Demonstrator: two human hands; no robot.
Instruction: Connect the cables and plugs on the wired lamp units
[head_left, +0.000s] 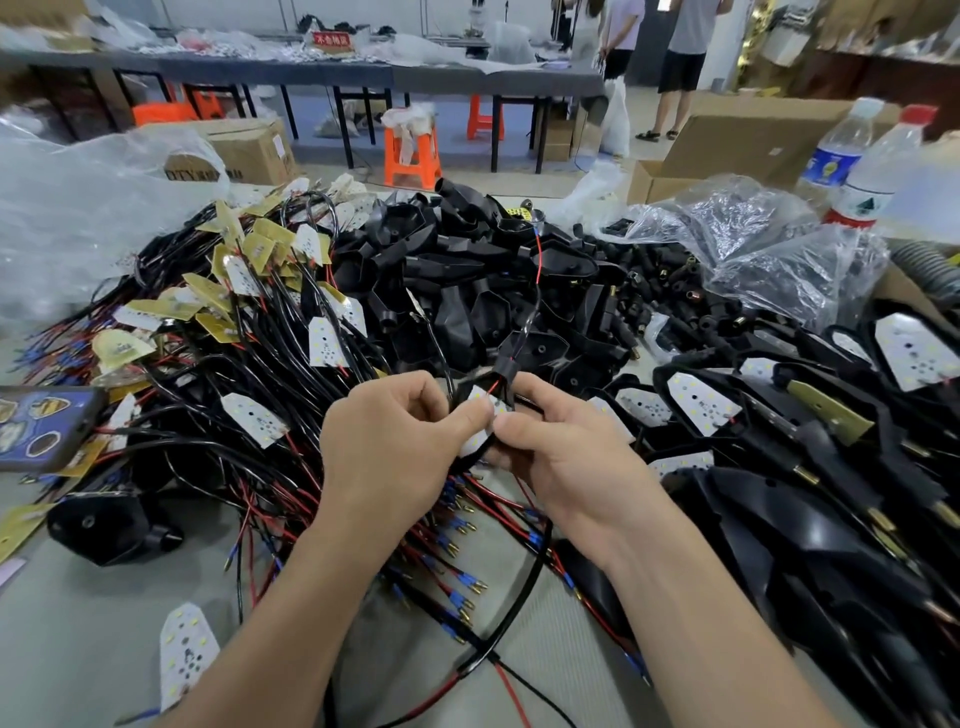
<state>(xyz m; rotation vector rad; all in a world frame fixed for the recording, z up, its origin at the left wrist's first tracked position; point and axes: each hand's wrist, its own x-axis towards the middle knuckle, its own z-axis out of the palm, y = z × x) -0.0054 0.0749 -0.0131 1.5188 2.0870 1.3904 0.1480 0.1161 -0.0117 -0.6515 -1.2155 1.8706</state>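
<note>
Both hands meet over the middle of the counter (78, 613), above a tangle of wires (291, 467). The left hand (400, 441) has its grip closed, thumb and curled fingers pinching the left side of a small white board (474, 444); the right hand (566, 452) has its grip closed as well, thumb pressed on the board's right side and fingers curled beneath it; the two thumbs all but touch on the board's face. A black plug (506, 370) sits just above the right forefinger, touching it; a red and a black lead (538, 260) rise from the plug over the heap of black housings (457, 270) behind. Whether the plug is seated on the board's own leads I cannot tell.

Left of the hands lies a pile (244, 312) of like boards on black and red leads; to the right are lamps (779, 410) with boards set in black shells. Small black sockets (670, 296) lie beyond these, beside a crumpled bag (769, 244). A phone (41, 426) rests at the left edge; a loose board (184, 649) lies near the left forearm. Two bottles (836, 156) stand at the far right; an orange stool (413, 150) stands on the floor beyond the counter.
</note>
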